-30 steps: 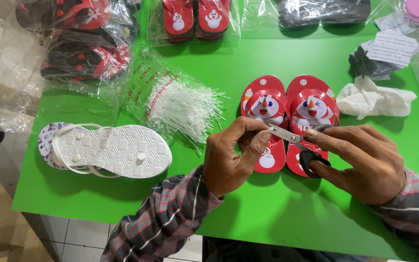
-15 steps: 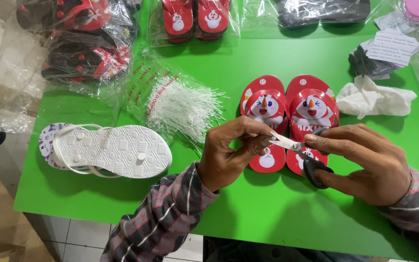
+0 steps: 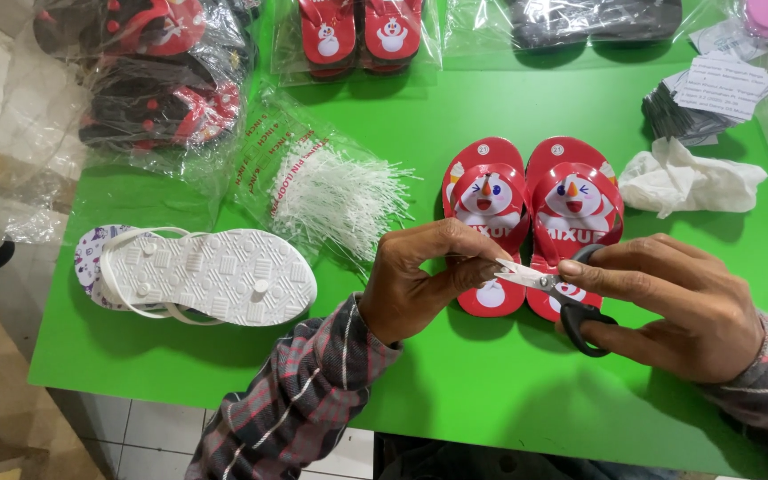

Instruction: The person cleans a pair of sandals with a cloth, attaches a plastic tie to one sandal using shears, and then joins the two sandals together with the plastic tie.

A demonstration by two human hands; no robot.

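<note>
My right hand (image 3: 673, 302) grips small scissors (image 3: 555, 289) with black handles, the blades pointing left. My left hand (image 3: 424, 276) is pinched at the blade tips; what it pinches is too small to see. Both hands hover over the heel end of a pair of small red flip-flops (image 3: 526, 200) with cartoon snowman faces, lying on the green table (image 3: 455, 391).
A white pair of flip-flops (image 3: 202, 276) lies sole-up at the left. A clear bag of white plastic fasteners (image 3: 326, 191) sits beside it. A crumpled white cloth (image 3: 691, 178) and paper tags (image 3: 713, 93) are at the right. Bagged flip-flops (image 3: 148, 84) line the far edge.
Both hands have shifted slightly; the scissors now lie more level, and my left fingers have closed in on the blade tips.
</note>
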